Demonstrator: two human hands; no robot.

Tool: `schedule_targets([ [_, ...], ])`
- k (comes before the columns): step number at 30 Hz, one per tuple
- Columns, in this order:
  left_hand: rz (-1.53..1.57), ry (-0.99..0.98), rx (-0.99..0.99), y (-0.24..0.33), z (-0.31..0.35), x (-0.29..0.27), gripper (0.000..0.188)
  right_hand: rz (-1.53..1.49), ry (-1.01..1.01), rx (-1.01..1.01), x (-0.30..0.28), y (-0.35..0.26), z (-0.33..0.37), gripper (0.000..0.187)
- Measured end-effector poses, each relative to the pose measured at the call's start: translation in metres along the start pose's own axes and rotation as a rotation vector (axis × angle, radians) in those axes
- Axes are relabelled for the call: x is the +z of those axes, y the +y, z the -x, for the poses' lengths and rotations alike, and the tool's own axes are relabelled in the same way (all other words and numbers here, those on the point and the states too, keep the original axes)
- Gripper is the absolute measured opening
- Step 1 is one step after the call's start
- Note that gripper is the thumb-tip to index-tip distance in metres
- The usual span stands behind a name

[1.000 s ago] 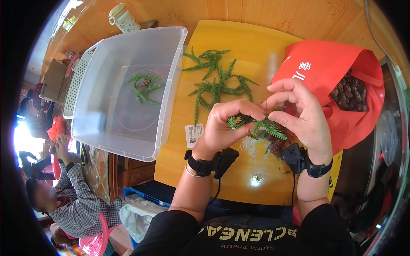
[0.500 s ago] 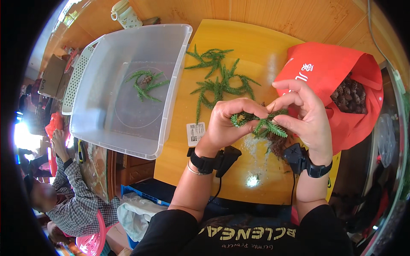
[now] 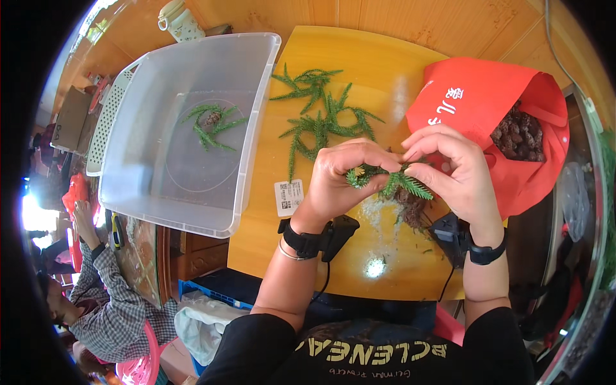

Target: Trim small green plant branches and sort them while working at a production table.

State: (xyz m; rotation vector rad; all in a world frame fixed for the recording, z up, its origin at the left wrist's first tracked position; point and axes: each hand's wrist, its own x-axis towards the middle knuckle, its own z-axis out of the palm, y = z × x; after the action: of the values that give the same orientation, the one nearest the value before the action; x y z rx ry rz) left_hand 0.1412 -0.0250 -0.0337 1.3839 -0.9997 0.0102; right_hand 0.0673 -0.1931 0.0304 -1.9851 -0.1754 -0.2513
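Between my two hands, above the yellow table (image 3: 256, 250), is a green artificial pine sprig (image 3: 410, 186). My left hand (image 3: 343, 179) is closed around its left part, with thumb and forefinger curled on it. My right hand (image 3: 452, 170) pinches at its upper right, the fingertips close to those of my left. What the fingertips grip exactly is partly hidden. Under the sprig lies a brown clump (image 3: 410, 208), perhaps pinecones or stems. More pine sprigs (image 3: 324, 122) are spread farther back on the table.
A clear plastic bin (image 3: 192, 167) at left holds a pine sprig with a pinecone (image 3: 212, 119). At right a red bag (image 3: 487, 102) gapes with pinecones (image 3: 518, 135) inside. A white label card (image 3: 289, 197) lies beside my left hand. Another person (image 3: 115, 301) sits at far left.
My right hand's raised fingers have come down and closed toward the sprig. The whole view has shifted slightly; my left hand keeps its hold.
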Motion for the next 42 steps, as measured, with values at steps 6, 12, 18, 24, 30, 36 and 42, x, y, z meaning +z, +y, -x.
schedule_targets([
  [6, 0.016, -0.017, 0.073, -0.003, -0.001, 0.001, 0.023, 0.098, -0.069, -0.041, -0.003, -0.002, 0.001, 0.012],
  [12, -0.025, 0.064, 0.099, -0.002, -0.001, 0.007, 0.026, 0.174, 0.117, -0.212, 0.013, 0.009, 0.007, 0.010],
  [18, -0.262, 0.179, 0.178, 0.001, 0.000, 0.011, 0.026, 0.247, 0.323, -0.257, 0.027, 0.023, 0.013, 0.014],
  [24, 0.079, 0.071, 0.013, 0.008, 0.002, 0.005, 0.022, 0.270, 0.219, -0.396, 0.013, 0.009, 0.017, 0.017],
  [30, 0.296, -0.021, -0.126, 0.010, 0.004, 0.004, 0.020, 0.250, 0.061, -0.452, 0.004, 0.003, 0.021, 0.019],
  [36, 0.276, -0.026, -0.096, 0.008, 0.004, 0.005, 0.021, 0.261, 0.135, -0.383, 0.010, 0.001, 0.025, 0.017],
  [42, 0.170, -0.024, -0.031, 0.004, 0.004, 0.004, 0.022, 0.136, 0.182, -0.191, 0.016, 0.005, 0.028, 0.017],
])
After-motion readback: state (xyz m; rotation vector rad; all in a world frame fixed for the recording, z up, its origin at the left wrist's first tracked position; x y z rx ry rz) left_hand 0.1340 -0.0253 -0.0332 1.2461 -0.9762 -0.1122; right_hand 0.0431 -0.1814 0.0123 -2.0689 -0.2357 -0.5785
